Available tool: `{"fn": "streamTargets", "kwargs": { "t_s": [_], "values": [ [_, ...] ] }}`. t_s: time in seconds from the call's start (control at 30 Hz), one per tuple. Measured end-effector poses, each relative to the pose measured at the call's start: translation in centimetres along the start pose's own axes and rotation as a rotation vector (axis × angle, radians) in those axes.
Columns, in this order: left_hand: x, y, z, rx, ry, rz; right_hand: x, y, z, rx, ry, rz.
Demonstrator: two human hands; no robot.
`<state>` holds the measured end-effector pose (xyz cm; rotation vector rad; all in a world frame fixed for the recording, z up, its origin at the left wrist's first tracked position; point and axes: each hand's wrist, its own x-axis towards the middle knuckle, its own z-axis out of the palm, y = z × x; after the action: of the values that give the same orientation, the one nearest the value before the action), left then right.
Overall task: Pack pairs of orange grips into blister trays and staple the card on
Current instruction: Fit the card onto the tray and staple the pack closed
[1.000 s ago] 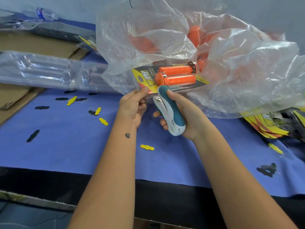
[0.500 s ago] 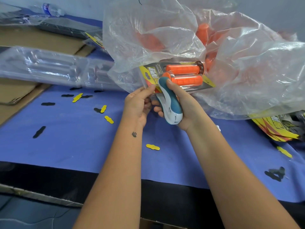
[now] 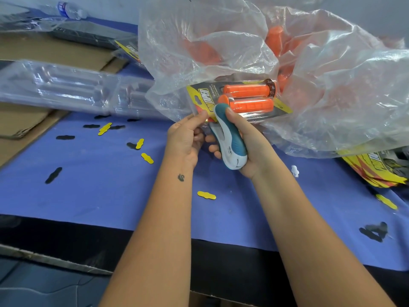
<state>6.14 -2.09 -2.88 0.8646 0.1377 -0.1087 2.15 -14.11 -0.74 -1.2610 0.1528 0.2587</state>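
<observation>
1. Orange grips (image 3: 247,98), two of them, lie side by side and lengthwise left to right inside a clear blister pack (image 3: 254,117) backed by a yellow-and-grey printed card (image 3: 204,96); the pack is held above the blue table cover (image 3: 99,185), just in front of the large plastic bag.
2. Left hand (image 3: 184,140): thumb and fingers pinch the near left corner of the card, thumb on top.
3. Right hand (image 3: 245,142): fingers curled round a teal-and-white stapler (image 3: 230,140), thumb pressing on its upper end; the stapler's nose meets the near edge of the pack, just right of the left thumb. Whether the nose is closed on the card cannot be told.
4. Clear plastic bag (image 3: 332,85), crumpled, holds loose orange grips (image 3: 274,41) seen dimly through the film, behind and to the right of the held pack.
5. Empty clear blister trays (image 3: 66,87) lie in a long row at left, partly on brown cardboard (image 3: 55,49).
6. Printed cards in a stack (image 3: 376,171) sit at the right edge of the table.
7. Yellow punch-outs (image 3: 206,195) and black punch-outs (image 3: 53,175), small and lobed, are scattered over the blue cover.
8. Water bottle (image 3: 70,10) lies at far left, behind the cardboard.
</observation>
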Motion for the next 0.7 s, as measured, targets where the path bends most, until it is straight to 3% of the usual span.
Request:
{"fn": "streamTargets", "kwargs": {
  "t_s": [0.33,0.5,0.7],
  "values": [
    [-0.1,0.0,0.4,0.055,0.074,0.016,0.3,0.5,0.1,0.032,0.026,-0.019],
    [-0.8,-0.8,1.4,0.37,0.172,0.111,0.5,0.7,0.3,0.058,0.009,-0.049],
    [-1.5,-0.8,2.4,0.35,0.154,-0.007,0.5,1.0,0.8,0.167,0.022,-0.089]
  ]
}}
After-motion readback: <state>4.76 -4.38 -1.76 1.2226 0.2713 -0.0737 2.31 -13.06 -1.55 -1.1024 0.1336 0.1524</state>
